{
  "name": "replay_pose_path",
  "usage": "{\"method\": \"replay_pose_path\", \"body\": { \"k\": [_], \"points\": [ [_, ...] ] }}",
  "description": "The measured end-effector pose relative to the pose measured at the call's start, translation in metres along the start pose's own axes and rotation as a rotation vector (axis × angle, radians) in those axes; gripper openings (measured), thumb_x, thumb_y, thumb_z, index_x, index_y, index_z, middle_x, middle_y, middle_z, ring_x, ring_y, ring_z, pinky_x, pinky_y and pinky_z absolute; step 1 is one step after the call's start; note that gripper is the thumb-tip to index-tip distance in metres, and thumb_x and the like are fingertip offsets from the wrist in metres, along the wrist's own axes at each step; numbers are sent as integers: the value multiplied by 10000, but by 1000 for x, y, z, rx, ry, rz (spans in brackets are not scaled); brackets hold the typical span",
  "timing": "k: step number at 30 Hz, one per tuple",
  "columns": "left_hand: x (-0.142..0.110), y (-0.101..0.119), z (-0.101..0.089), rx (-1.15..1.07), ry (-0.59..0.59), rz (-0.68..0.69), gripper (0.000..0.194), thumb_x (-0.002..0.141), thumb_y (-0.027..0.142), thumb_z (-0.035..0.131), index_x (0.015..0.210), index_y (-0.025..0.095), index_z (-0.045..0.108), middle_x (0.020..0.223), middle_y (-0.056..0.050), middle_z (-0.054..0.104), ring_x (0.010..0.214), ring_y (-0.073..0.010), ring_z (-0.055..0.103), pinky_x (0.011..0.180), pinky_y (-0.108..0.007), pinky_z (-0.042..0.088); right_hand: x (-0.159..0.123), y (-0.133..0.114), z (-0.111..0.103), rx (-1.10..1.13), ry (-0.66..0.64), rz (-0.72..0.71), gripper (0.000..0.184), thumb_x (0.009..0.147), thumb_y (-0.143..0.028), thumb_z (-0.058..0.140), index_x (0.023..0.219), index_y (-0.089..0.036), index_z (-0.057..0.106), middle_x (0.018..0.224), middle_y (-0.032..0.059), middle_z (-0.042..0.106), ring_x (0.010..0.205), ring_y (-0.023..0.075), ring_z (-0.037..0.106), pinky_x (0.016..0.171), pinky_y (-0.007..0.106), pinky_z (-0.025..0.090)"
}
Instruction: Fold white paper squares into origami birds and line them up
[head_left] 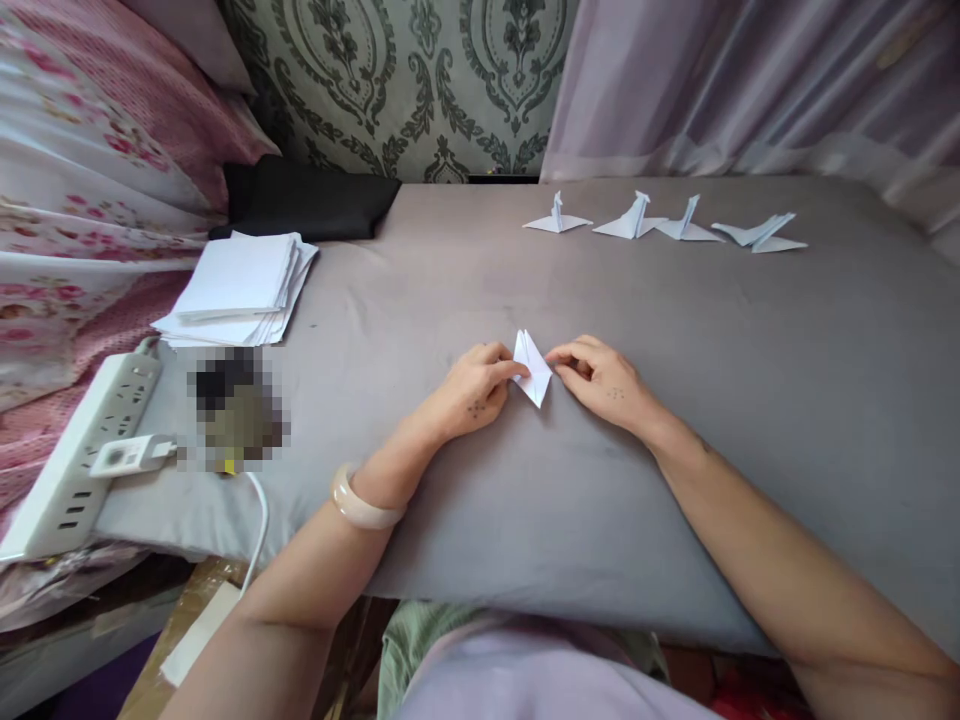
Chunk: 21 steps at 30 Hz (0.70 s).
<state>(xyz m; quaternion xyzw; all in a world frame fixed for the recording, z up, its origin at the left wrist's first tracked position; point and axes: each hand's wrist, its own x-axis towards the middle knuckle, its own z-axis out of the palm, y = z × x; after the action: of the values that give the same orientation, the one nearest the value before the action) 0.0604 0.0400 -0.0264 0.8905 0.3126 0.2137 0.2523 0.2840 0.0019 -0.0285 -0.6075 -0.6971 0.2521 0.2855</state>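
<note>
Four paper birds [634, 220] on the surface [405, 290] looked finished; nearer, the paper diamond [535, 376] was creased, its wings not yet spread. The left hand [480, 388] pinched its left edge; whether the right hand [606, 382], curled beside it, gripped, I couldn't tell. The diamond's long axis ran near-to-far, split tip farthest, leaning slightly left.

one head-worn view; faces forward and down across the grey tabletop [420, 285]; fairly near
</note>
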Motion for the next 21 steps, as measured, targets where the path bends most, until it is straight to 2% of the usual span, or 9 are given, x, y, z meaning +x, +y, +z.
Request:
{"method": "replay_pose_path", "body": {
  "k": [2, 4, 7, 11, 14, 17, 19, 21],
  "points": [
    [-2, -1, 1, 36, -21, 62, 334, 866, 120, 467, 1136, 195, 649, 1079, -100, 575, 945, -191, 546, 894, -346, 455, -5, 0, -1, -15, -17, -106, 337, 810, -166, 497, 1076, -239, 691, 1056, 43, 626, 618, 94, 516, 636, 265, 429],
    [-1, -2, 2, 59, -16, 66, 283, 893, 194, 505, 1137, 200, 648, 1080, -102, 567, 955, -193, 547, 893, -346, 462, -9, -3, -1, -83, -47, -166, 423, 786, -127, 487, 1143, -257, 672, 1133, 49, 607, 634, 96, 527, 651, 267, 437],
    [2, -4, 4, 119, 31, 85, 251, 940, 292, 492, 1095, 205, 670, 1066, -104, 578, 960, -197, 534, 887, -353, 461, -13, -12, 0, -188, -71, -178, 458, 780, -110, 481, 1163, -287, 657, 1194, 43, 583, 686, 108, 556, 680, 273, 445],
    [8, 2, 2, 142, 134, 117, 260, 958, 322, 477, 1039, 208, 696, 1084, -104, 621, 965, -198, 505, 907, -365, 440, -12, -18, 3, -173, -38, -173, 430, 772, -130, 513, 1155, -275, 641, 1216, 50, 565, 701, 114, 564, 672, 272, 457],
    [8, 14, -4, -28, 257, 33, 231, 941, 326, 517, 967, 190, 703, 1020, -87, 660, 956, -184, 535, 911, -353, 434, -11, -22, 2, -26, 56, -215, 293, 797, -206, 564, 1075, -233, 653, 1152, 60, 581, 646, 102, 531, 655, 278, 464],
    [6, 27, -11, -356, 316, -163, 254, 910, 389, 558, 900, 177, 698, 857, -51, 683, 817, -156, 579, 803, -306, 469, -12, -35, -5, 184, 182, -209, 164, 840, -324, 583, 913, -203, 667, 1013, 58, 623, 653, 115, 528, 648, 285, 465],
    [5, 32, -15, -552, 347, -274, 305, 885, 454, 571, 880, 176, 697, 801, -38, 676, 748, -144, 576, 737, -287, 477, -15, -47, -13, 313, 191, -113, 208, 845, -394, 589, 853, -204, 672, 876, 39, 645, 656, 128, 537, 623, 283, 454],
    [4, 34, -16, -681, 372, -321, 366, 867, 513, 564, 841, 173, 697, 748, -29, 652, 707, -131, 559, 704, -275, 472, -18, -57, -19, 433, 145, 31, 258, 817, -454, 620, 830, -206, 689, 741, 13, 634, 593, 119, 513, 572, 273, 431]
  ]
}}
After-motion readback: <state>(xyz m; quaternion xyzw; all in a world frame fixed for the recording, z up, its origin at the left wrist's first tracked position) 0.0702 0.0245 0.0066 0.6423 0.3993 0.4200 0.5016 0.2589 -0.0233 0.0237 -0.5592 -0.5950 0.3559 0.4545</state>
